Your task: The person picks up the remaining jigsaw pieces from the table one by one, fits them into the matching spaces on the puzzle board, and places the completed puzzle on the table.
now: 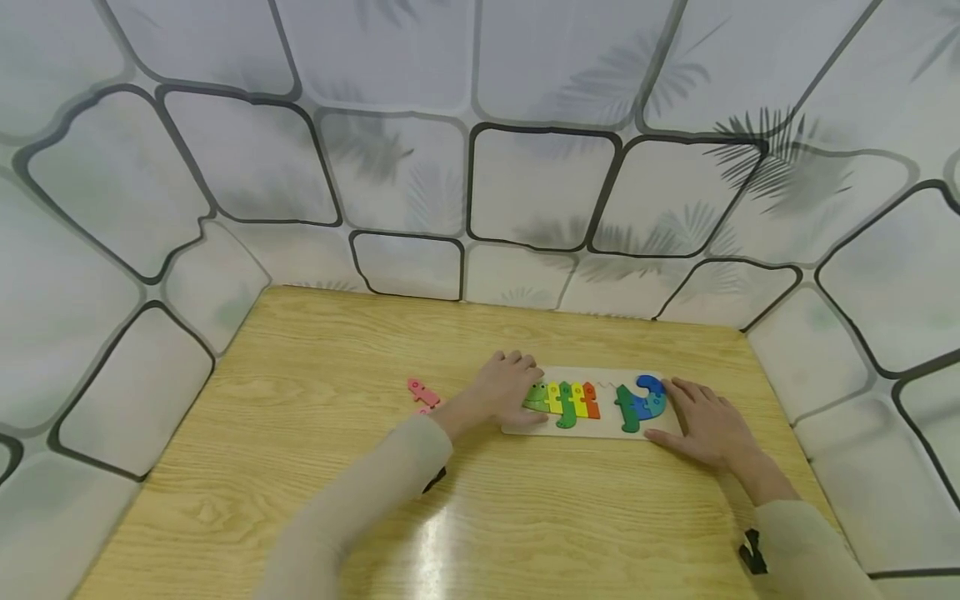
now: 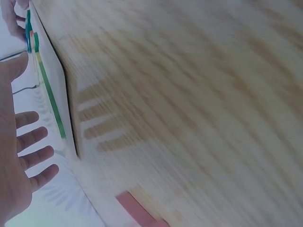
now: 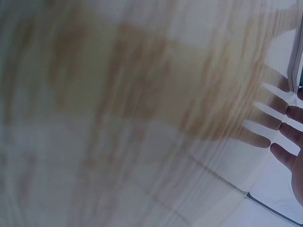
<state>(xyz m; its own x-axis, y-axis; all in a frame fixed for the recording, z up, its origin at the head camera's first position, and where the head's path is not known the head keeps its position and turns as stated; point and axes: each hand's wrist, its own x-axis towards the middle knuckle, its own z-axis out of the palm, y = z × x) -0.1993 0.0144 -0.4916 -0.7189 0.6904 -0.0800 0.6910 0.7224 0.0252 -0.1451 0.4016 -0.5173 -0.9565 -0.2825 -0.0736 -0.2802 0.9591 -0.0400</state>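
Observation:
A pale wooden puzzle board [image 1: 525,430] carries a crocodile-shaped puzzle in bright pieces. At its left lie the green head piece [image 1: 536,400] and several yellow, green and orange pieces; a blank gap separates them from the green and blue tail pieces [image 1: 647,405] on the right. My left hand [image 1: 508,390] is at the board's left end, fingers extended beside the head piece. At the opposite end, my right hand [image 1: 701,423] lies with fingers spread and fingertips right at the board's edge. In the left wrist view, the left hand [image 2: 19,156] shows its fingers apart.
Pink puzzle pieces [image 1: 424,393] lie on the wooden table [image 1: 330,400] left of the board, partly behind my left forearm. Light partition walls [image 1: 420,183] with a dark stone-outline pattern enclose the table's back and sides.

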